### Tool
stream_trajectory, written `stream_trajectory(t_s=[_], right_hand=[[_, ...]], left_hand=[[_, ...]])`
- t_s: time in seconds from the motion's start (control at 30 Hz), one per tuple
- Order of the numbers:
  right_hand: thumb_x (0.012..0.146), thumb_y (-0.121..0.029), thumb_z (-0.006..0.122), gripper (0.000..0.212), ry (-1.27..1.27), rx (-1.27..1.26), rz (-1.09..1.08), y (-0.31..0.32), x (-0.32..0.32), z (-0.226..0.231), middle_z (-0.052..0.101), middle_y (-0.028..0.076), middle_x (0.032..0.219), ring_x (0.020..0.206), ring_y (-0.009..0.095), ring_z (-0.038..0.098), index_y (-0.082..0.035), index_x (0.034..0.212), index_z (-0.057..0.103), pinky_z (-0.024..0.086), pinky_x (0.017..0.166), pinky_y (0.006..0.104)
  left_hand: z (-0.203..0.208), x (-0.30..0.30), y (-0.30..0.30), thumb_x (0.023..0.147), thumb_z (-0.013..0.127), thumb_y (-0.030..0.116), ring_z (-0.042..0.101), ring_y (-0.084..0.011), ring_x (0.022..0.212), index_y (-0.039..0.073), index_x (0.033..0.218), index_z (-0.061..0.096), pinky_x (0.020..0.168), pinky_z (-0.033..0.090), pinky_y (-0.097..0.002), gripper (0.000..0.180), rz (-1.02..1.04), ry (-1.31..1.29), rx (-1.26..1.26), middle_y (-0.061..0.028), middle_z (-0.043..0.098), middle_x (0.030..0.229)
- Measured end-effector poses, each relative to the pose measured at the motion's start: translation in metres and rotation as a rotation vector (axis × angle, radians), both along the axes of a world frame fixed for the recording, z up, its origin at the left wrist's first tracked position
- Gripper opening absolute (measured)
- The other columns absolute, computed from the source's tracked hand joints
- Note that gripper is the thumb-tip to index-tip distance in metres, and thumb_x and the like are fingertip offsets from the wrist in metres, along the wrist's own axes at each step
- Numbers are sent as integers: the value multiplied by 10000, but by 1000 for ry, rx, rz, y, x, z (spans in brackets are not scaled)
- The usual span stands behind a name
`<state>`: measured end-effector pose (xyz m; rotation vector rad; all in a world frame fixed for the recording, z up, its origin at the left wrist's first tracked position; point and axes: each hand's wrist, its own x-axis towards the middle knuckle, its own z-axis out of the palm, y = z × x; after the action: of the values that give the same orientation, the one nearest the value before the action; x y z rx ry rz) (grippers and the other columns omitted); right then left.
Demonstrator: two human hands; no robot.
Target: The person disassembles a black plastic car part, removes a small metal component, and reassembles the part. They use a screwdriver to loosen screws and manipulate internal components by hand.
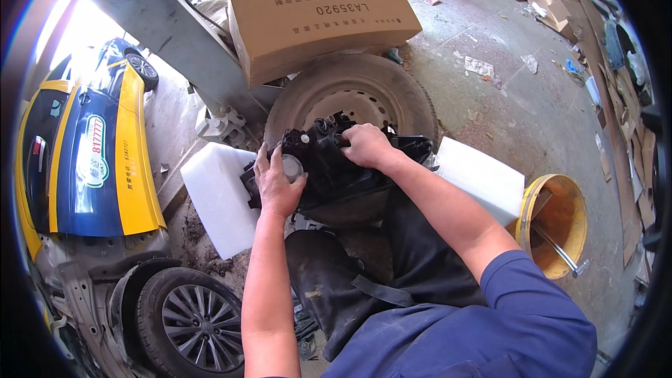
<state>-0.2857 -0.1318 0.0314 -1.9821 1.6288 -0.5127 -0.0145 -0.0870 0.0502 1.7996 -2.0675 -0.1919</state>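
A black car headlight unit (pixel 336 168) lies with its back side up in front of my knees, over a wheel lying flat. My left hand (pixel 278 185) grips its left part, thumb and fingers around a round grey cap (pixel 292 166). Toward the middle of the housing, my right hand (pixel 367 145) has its fingers curled down among the black parts. What those fingertips pinch is hidden. A white foam block (pixel 220 199) sits at the left end of the headlight, and another white foam block (pixel 479 175) is at the right end.
Just beyond the headlight is the wheel (pixel 413 91), with a large cardboard box (pixel 322 7) behind it. A yellow bucket (pixel 577 210) holding a metal rod stands right. On the left are a blue-and-yellow car (pixel 98 168) and an alloy wheel (pixel 199 318). Flattened cardboard (pixel 588 49) lies far right.
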Motion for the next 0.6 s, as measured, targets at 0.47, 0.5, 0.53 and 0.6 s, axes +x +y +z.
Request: stream_trajectory(t_s=[0.47,0.5,0.53,0.6], right_hand=[[907,-305,814,385,-32,33,-12,0,-5,3,834,200,1246,1224,410,771,-114,1235,881,601,1097,524],[907,-310,813,394,-28,34,-27,0,-5,1,833,203,1250,1225,412,770,-110,1239,878,601,1097,527],[906,-316,811,402,-17,36,-43,0,-5,-1,831,207,1253,1227,414,769,-107,1243,876,601,1096,529],[906,-329,815,398,-51,19,-36,-1,-8,-4,833,211,1240,1213,414,773,-106,1229,880,602,1095,526]], left_hand=[[2,-1,0,823,960,250,365,-503,1633,77,1657,533,1355,355,-569,952,0,-2,-2,-253,343,1797],[2,-1,0,823,959,251,365,-503,1634,78,1656,533,1355,354,-569,952,-1,0,-2,-253,344,1797],[1,-1,0,823,958,251,364,-502,1634,78,1656,534,1356,354,-568,951,-2,1,-2,-253,345,1796],[1,0,0,821,958,250,363,-501,1635,75,1655,535,1357,352,-566,951,-2,5,-2,-252,346,1796]])
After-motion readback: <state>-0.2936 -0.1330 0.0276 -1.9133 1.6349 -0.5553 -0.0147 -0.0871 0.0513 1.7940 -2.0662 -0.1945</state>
